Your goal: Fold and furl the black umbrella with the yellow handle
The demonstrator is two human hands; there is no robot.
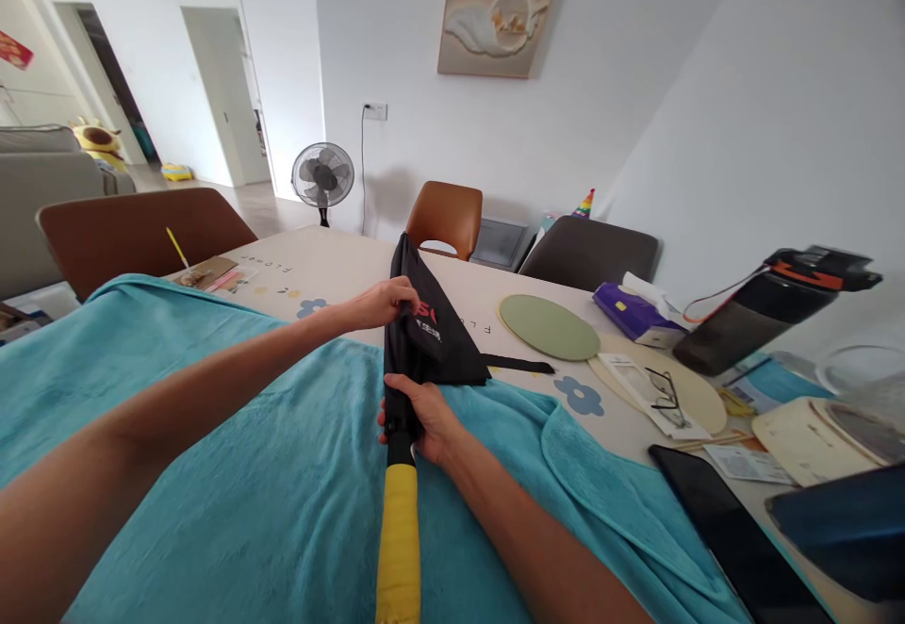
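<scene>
A black folded umbrella (452, 346) with red and white print lies lengthwise in front of me, its yellow-wrapped handle (400, 539) pointing toward me. My right hand (428, 417) is wrapped round the lower end of the canopy, just above the handle. Farther up, my left hand (390, 302) has its fingers curled on the black fabric beside the print, pinching it. A loose black strap (521, 364) sticks out to the right of the canopy. Under the umbrella spreads a turquoise blanket (283, 473) over the near part of the table (353, 256).
At right stand a dark water bottle (764, 308), a purple tissue pack (629, 313), eyeglasses (666, 398), a green round mat (550, 327) and a black tablet-like slab (735, 539). Chairs (445, 214) line the far side. A fan (323, 176) stands behind the table.
</scene>
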